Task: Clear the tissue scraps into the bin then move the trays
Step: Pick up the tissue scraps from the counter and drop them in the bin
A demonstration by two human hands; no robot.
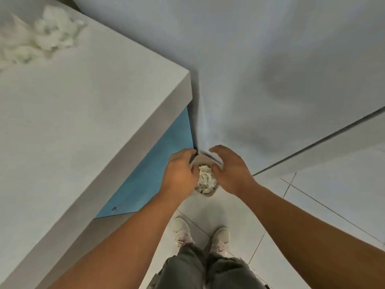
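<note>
A small round bin (203, 158) stands on the floor in the corner between the table and the wall. White tissue scraps (206, 179) fill it to the top. My left hand (180, 172) hovers over the bin's left rim, fingers relaxed and pointing down. My right hand (230, 168) spreads open over the right rim, palm toward the scraps. Neither hand holds anything that I can see. A pile of loose tissue scraps (48, 36) lies on the grey table (93, 113) at the far left. No trays are in view.
The table's corner juts out left of the bin, with a blue side panel (154, 170) below it. A pale wall (270, 59) rises behind the bin. My feet in light shoes (201, 232) stand on the white tiled floor (312, 205).
</note>
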